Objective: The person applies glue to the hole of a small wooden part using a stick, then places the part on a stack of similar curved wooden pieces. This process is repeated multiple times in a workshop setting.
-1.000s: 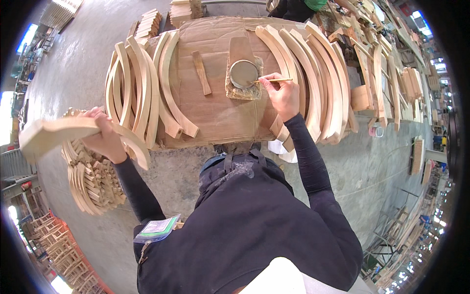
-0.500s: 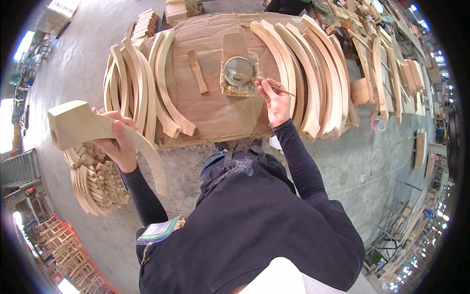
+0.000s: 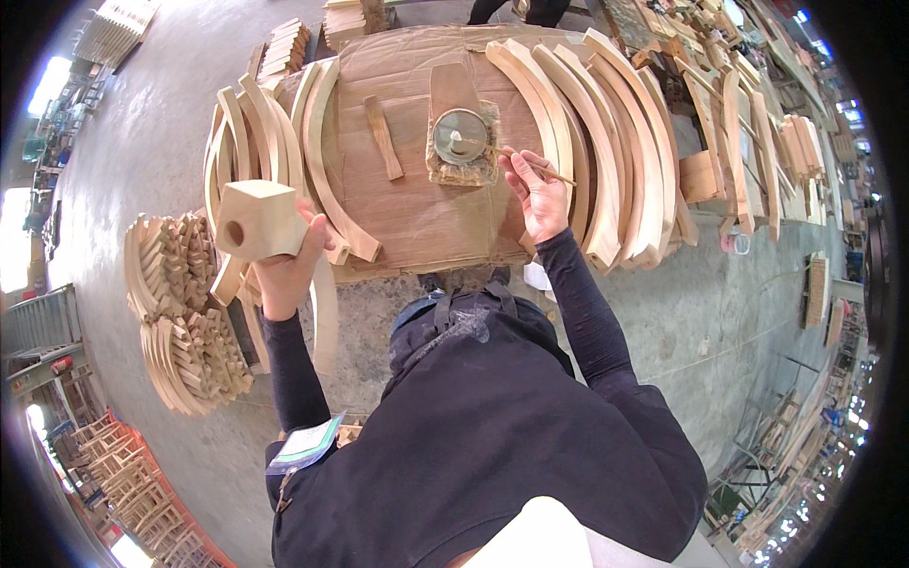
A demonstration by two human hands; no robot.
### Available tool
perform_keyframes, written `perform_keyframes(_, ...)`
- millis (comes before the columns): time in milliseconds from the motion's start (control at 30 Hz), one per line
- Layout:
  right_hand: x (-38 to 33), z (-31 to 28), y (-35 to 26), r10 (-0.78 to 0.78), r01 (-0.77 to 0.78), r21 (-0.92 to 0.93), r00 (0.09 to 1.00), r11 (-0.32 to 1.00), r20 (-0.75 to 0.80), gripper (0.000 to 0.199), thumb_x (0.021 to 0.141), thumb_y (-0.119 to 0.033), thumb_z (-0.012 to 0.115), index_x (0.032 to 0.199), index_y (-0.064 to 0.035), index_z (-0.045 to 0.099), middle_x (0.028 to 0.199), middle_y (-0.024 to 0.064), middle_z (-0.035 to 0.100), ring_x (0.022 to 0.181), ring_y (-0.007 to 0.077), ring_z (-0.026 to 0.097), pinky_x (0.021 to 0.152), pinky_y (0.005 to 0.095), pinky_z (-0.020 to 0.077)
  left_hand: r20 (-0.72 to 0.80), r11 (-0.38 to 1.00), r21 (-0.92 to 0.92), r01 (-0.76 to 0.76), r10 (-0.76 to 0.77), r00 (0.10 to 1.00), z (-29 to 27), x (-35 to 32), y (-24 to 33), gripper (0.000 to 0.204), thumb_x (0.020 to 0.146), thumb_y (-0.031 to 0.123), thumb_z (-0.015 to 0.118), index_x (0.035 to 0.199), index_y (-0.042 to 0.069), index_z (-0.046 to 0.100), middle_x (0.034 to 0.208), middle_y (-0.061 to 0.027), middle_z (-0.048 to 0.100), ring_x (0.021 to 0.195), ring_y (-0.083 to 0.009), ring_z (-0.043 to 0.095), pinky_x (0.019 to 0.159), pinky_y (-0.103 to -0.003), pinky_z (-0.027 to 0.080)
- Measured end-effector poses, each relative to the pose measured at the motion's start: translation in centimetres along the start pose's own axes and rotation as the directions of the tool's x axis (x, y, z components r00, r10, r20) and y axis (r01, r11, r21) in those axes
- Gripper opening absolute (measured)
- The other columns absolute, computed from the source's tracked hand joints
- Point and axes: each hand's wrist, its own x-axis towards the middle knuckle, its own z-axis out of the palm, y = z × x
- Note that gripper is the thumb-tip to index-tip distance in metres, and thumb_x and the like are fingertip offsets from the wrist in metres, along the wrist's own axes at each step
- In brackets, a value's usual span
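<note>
Head: pale, holed wooden piece

The camera sits on the person's head, on the left side, and looks down past the black shirt, which is very near and fills the low middle. The left hand and right hand are farther off. The table is up top. The view is very wide, so lots of floor shows and straight edges bend.
</note>
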Motion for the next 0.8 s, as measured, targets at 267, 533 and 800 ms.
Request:
perform_keyframes(267,0.1,-0.3,-0.6,0.135,-0.135,-0.017,0.991,0.991,-0.013,0.020,0.082,-0.021,0.074,0.084,-0.0107,0.057,0.092,0.0138,0.070,0.081,0.0187,0.069,0.065,0.0257,0.0557,0.102,1.000,-0.019,0.011,-0.009,0.995,2.6,-0.4,-1.3,0.017,0.084,0.014,0.069,0.080,0.002,0.058,0.070,0.0009,0.058,0.061,-0.0065,0.053,0.055,-0.024,0.044)
perform_keyframes(533,-0.1,-0.9,-2.2,-0.011,0.008,0.045,0.998,0.999,0.063,0.013,0.088,-0.018,0.067,0.093,-0.0069,0.062,0.097,0.0132,0.069,0.086,0.0194,0.069,0.068,0.0239,0.0566,0.173,0.996,0.045,0.076,-0.083,0.981,5.9,1.0,-3.6,0.015,0.085,0.011,0.066,0.087,-0.001,0.059,0.070,0.0010,0.058,0.065,-0.0046,0.050,0.057,-0.025,0.044)
perform_keyframes(800,-7.1,4.2,-7.1,-0.201,0.219,-0.040,0.946,0.975,0.255,0.019,0.091,-0.024,0.063,0.082,-0.0105,0.054,0.090,0.0146,0.070,0.082,0.0207,0.070,0.064,0.0256,0.0554,0.305,0.961,-0.049,0.274,-0.247,0.920,8.4,1.3,-3.8,0.014,0.084,0.010,0.065,0.087,0.000,0.057,0.071,0.0014,0.056,0.069,-0.0051,0.049,0.062,-0.025,0.044)
